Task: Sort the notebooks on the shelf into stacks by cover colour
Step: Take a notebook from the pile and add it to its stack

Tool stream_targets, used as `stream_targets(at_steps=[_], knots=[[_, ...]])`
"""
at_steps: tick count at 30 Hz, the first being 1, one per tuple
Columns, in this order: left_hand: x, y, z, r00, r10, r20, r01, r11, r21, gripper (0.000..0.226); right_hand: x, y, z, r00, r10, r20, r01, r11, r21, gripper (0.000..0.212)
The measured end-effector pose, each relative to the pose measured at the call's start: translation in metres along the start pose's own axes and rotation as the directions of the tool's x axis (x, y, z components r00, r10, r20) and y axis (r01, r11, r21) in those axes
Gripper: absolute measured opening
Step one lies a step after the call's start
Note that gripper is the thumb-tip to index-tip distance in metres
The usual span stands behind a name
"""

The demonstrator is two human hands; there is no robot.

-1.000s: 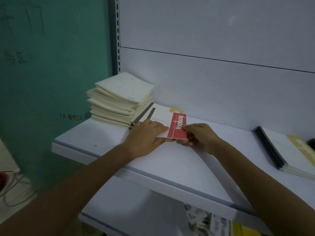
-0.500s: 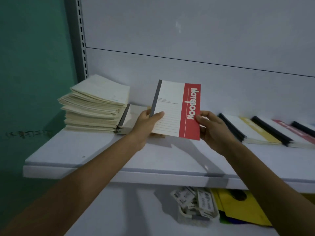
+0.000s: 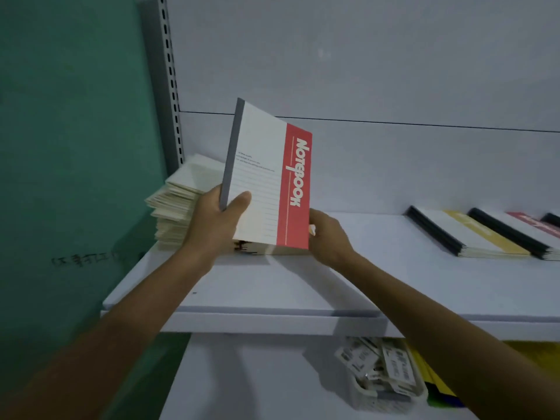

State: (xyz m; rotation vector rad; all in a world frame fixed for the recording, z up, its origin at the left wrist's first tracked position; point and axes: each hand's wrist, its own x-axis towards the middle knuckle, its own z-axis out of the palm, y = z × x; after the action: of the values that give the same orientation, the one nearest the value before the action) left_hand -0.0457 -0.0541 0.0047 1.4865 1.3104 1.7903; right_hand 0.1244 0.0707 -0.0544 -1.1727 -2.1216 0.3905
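- Red-and-white notebook [image 3: 266, 183] with a grey spine and the word "Notebook" printed down its red band: held nearly upright above the left part of the shelf, front cover toward the camera, lower edge just above the shelf board.
- Left hand [image 3: 212, 225]: grips the notebook at the lower spine, with the thumb pressed on the front cover and the fingers wrapped behind.
- Right hand [image 3: 327, 241]: holds the lower right corner of the same notebook, with its fingers clamped on the edge and mostly hidden behind the cover.
- White flat shelf [image 3: 272, 292]: carries every stack and runs from the left of the scene to the right.
- Tall stack of cream-covered notebooks [image 3: 178, 201]: far left of the shelf, beside the slotted grey metal upright [image 3: 171, 86], partly hidden by the left hand.
- Yellow-banded notebook with a black spine [image 3: 472, 234]: lies flat at the right of the shelf, well apart from the hands.
- Red-banded notebook with a black spine [image 3: 527, 228]: lies just right of the yellow one, cut off by the frame edge.
- White tray of printed labels [image 3: 381, 374]: on the lower shelf, next to yellow sheets [image 3: 430, 377].
- Green wall [image 3: 75, 147]: left of the shelving.
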Motion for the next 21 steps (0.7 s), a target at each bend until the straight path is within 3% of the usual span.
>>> stream_targets(at_steps=[2, 5, 12, 16, 21], knots=[[-0.007, 0.000, -0.014, 0.999, -0.011, -0.030, 0.012, 1.000, 0.007, 0.016, 0.009, -0.012, 0.020, 0.982, -0.113, 0.151, 0.136, 0.979, -0.154, 0.053], [-0.020, -0.001, -0.031, 0.998, -0.045, -0.044, 0.047, 0.998, 0.035, 0.018, 0.012, -0.017, 0.038, 0.934, -0.130, 0.333, 0.252, 0.901, -0.354, 0.079], [-0.038, -0.014, -0.045, 0.989, -0.135, -0.068, 0.136, 0.991, 0.007, 0.018, -0.002, -0.015, 0.030, 0.952, -0.173, 0.252, 0.272, 0.857, -0.438, 0.050], [-0.043, -0.022, -0.038, 0.979, -0.185, -0.082, 0.183, 0.983, -0.031, 0.017, -0.019, -0.017, 0.013, 0.941, -0.172, 0.292, 0.292, 0.850, -0.439, 0.036], [-0.051, -0.026, -0.025, 0.975, -0.205, -0.080, 0.199, 0.977, -0.081, 0.016, -0.039, -0.011, -0.016, 0.974, -0.151, 0.167, 0.217, 0.827, -0.518, 0.040]])
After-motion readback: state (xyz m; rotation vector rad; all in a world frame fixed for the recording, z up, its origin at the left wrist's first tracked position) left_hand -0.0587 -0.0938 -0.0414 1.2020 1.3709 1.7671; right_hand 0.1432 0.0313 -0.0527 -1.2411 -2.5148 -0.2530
